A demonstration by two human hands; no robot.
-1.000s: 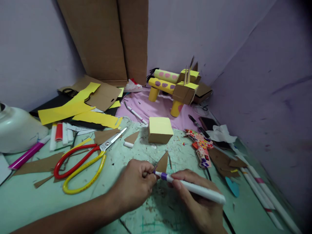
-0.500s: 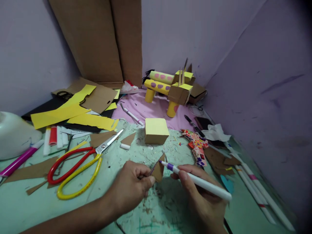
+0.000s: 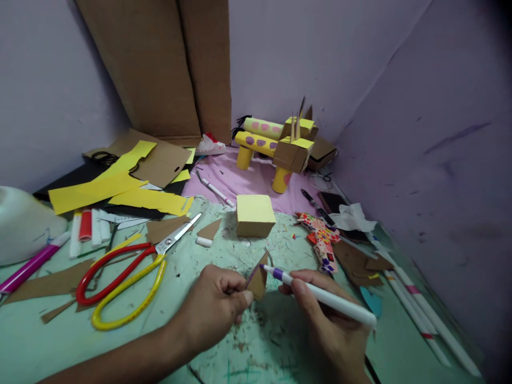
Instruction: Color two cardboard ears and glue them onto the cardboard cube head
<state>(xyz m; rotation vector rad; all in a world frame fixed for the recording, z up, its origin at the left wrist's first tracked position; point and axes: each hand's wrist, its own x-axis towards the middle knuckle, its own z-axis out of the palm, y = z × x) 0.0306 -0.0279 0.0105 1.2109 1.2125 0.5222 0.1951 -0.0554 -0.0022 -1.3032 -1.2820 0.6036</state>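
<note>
Between thumb and fingers, my left hand [image 3: 220, 301] pinches a small pointed piece of brown cardboard [image 3: 259, 281] near the lower middle. A purple line runs along the piece's left edge. My right hand [image 3: 326, 320] is closed round a white marker [image 3: 332, 300] with a purple band, and its purple tip meets the cardboard near the upper point. Just beyond the hands sits a small cardboard box [image 3: 255, 216] with a pale yellow top. Another pointed cardboard piece [image 3: 209, 230] lies to its left, beside a small white cap [image 3: 204, 242].
Red-and-yellow scissors [image 3: 150, 256] lie at left, near yellow paper strips [image 3: 100, 189] and a magenta marker [image 3: 32, 266]. Yellow cardboard animal figures [image 3: 276, 144] stand at the back. A floral-patterned object [image 3: 320, 234], cardboard scraps and white markers [image 3: 424, 306] lie at right.
The view has shifted slightly. The marker tip has moved a little along the cardboard's edge, and more of the purple line shows. Both hands keep their holds.
</note>
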